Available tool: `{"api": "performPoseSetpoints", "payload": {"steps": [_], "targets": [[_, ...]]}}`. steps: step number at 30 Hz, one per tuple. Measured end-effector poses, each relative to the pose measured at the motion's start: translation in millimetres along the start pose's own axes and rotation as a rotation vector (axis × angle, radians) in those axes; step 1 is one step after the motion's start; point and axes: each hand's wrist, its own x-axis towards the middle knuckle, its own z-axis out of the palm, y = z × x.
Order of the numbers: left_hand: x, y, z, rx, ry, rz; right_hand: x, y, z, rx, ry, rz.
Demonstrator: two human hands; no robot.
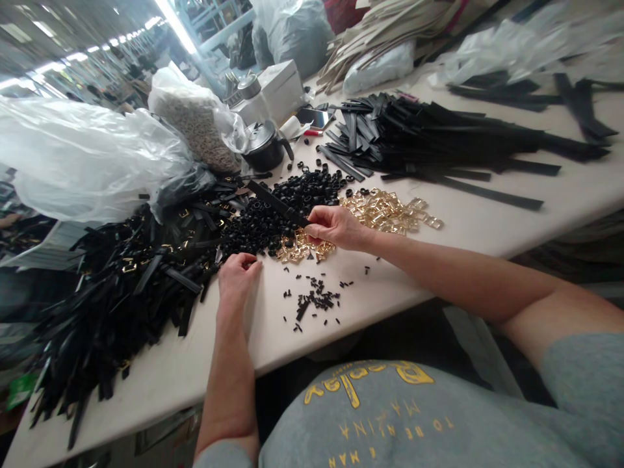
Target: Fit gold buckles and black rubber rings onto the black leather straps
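Note:
My right hand (334, 227) pinches the end of a black strap (277, 203), which slants up and left over a heap of small black loops (263, 224). My left hand (238, 278) rests on the table at the near edge of that heap. Its fingers are curled in, with a dark bit at the fingertips too small to make out. Gold-coloured metal buckles (385, 209) lie in a pile beyond my right wrist, and more gold buckles (297, 248) lie below the right hand. Small black pieces (316, 298) are scattered in front of me.
Straps fitted with gold buckles (160, 273) are heaped along the left. A stack of plain black straps (419, 140) lies at the back right. Behind the loops stand a lidded dark pot (266, 146), a phone (314, 117) and a filled plastic bag (195, 117).

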Motion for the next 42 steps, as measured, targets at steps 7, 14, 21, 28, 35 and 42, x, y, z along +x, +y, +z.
{"api": "performPoseSetpoints", "payload": {"steps": [7,14,21,28,35,42], "targets": [[2,-4,2.2,-0.012,0.027,-0.129,0,-2,0,-0.010,-0.007,-0.007],[6,-6,6.7,-0.108,0.128,-0.158,-2,-3,4,-0.034,-0.023,-0.006],[2,38,7.5,-0.878,0.025,-0.114,-1,-2,4,-0.042,-0.043,0.005],[3,93,29.8,-1.251,-0.099,-0.128,1,4,5,-0.048,-0.035,-0.003],[0,95,49.5,-1.406,-0.081,-0.213,1,11,7,-0.098,-0.060,-0.005],[3,94,47.5,-1.371,-0.036,-0.237,-1,10,7,-0.210,-0.120,-0.007]]}}
